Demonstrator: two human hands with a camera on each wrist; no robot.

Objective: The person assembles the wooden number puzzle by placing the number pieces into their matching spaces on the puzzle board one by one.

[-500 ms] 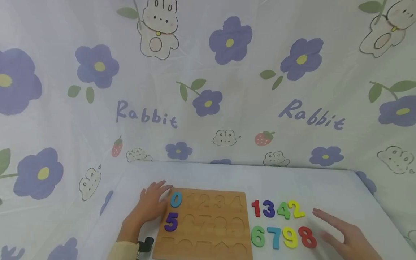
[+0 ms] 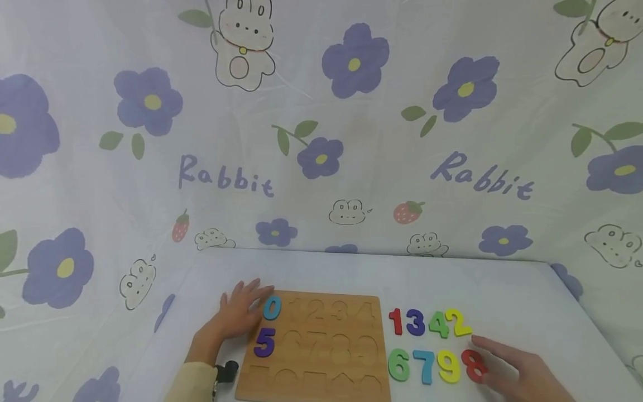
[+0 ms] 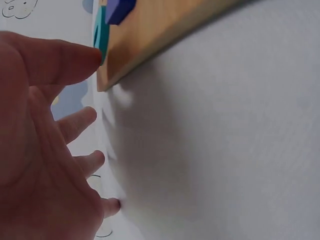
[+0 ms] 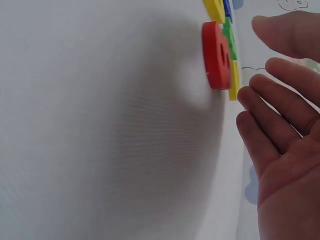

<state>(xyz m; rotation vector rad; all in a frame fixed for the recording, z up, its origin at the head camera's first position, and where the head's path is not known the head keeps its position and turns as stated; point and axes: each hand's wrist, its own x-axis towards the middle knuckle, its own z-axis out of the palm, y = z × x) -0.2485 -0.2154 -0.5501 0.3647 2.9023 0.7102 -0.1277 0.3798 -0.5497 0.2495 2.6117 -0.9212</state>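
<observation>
My left hand (image 2: 240,311) lies at the far left corner of a wooden number board (image 2: 321,326), its fingers spread over the edge beside the blue 0 (image 2: 272,307). A purple 5 (image 2: 264,342) sits below the 0 on the board. My right hand (image 2: 527,368) hovers over the table with loosely extended fingers, holding nothing. Its thumb side overlaps the red 8 (image 2: 474,365) in the head view, and its index fingertip is close to the yellow 2 (image 2: 458,322). In the right wrist view the red 8 (image 4: 216,55) stands apart from the fingers.
Right of the board lie a red 1 (image 2: 396,321), purple 3 (image 2: 416,322), green 4 (image 2: 439,325), green 6 (image 2: 399,365), blue 7 (image 2: 424,367) and yellow 9 (image 2: 448,366). The white table (image 2: 351,271) meets a printed curtain (image 2: 382,167) behind.
My right hand has moved left and slightly toward me, closer to the red 8. My left hand has shifted slightly right along the board's corner. The numbers have stayed in place.
</observation>
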